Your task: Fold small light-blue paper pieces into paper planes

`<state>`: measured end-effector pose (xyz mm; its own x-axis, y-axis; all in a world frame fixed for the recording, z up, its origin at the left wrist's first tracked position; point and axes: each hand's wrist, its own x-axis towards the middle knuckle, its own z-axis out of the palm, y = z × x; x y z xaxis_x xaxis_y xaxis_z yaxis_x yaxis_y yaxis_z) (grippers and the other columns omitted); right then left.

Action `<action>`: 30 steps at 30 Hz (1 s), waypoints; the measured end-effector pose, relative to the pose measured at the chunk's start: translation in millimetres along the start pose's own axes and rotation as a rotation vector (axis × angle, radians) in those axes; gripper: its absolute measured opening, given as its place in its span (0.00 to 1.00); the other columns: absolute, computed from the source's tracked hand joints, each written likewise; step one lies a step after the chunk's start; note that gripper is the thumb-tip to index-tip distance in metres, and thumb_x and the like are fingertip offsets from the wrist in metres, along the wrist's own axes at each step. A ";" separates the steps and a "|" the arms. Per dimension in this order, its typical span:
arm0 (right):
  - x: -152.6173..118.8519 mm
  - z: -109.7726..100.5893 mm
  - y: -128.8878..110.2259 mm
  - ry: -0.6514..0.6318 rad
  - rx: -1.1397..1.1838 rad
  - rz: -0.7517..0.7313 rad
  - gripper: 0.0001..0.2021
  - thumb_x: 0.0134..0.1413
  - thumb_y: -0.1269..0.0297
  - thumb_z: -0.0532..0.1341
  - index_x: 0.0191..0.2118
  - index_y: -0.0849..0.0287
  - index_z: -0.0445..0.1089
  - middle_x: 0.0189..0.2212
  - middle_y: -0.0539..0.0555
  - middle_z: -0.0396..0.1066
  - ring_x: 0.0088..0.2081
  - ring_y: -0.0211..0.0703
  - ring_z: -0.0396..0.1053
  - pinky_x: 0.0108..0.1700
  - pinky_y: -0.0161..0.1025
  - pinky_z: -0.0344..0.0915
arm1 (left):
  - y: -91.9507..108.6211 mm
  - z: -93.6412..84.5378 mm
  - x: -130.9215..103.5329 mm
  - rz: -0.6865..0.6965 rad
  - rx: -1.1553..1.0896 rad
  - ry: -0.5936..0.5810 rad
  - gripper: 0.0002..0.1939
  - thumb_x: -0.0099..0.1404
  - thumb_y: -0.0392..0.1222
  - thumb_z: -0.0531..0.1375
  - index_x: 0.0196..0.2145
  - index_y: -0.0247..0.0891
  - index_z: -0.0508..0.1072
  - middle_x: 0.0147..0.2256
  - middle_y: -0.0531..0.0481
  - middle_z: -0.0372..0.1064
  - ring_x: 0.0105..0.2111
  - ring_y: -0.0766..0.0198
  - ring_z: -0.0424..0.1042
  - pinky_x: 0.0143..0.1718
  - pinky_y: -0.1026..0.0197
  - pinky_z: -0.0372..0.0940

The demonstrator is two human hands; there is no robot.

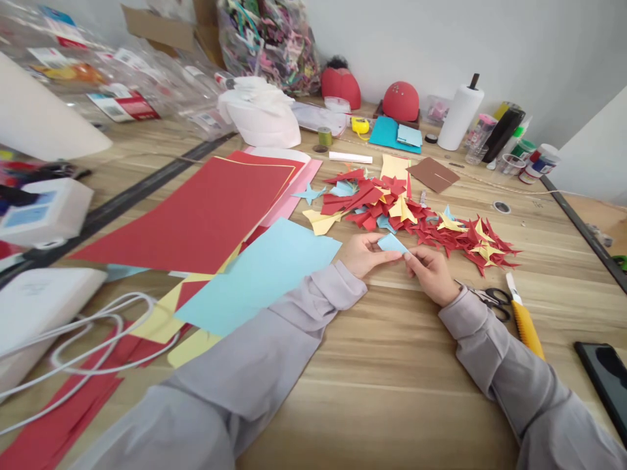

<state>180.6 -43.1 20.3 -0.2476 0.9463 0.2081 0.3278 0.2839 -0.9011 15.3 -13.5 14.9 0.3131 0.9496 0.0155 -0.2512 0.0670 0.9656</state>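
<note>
A small folded piece of light blue paper (392,243) is pinched between both hands above the wooden table. My left hand (365,254) grips its left side, thumb along the lower edge. At its lower right corner, the thumb and fingers of my right hand (431,271) are closed on it. Just beyond the hands lies a heap of folded red paper pieces (372,202), with yellow and blue ones among them. A large light blue sheet (274,274) rests left of my left hand, partly under the sleeve.
Large red sheets (210,209) lie at the left, near a white cable (122,313). Black-handled scissors (498,297), a yellow-handled cutter (526,326) and a phone (605,372) are at the right. Behind the heap are a brown sheet (434,175) and a yellow tape measure (360,125).
</note>
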 end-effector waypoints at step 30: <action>-1.4 3.8 0.2 0.010 0.080 0.058 0.16 0.48 0.51 0.60 0.32 0.60 0.72 0.20 0.50 0.67 0.23 0.37 0.64 0.27 0.35 0.62 | -3.0 0.6 1.7 0.009 -0.075 0.148 0.15 0.40 0.45 0.69 0.24 0.33 0.75 0.22 0.51 0.71 0.24 0.66 0.69 0.27 0.63 0.66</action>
<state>177.5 -45.0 18.5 -0.2215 0.9622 0.1584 0.2676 0.2162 -0.9390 17.2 -12.3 12.2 0.1740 0.9845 -0.0200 -0.3224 0.0761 0.9435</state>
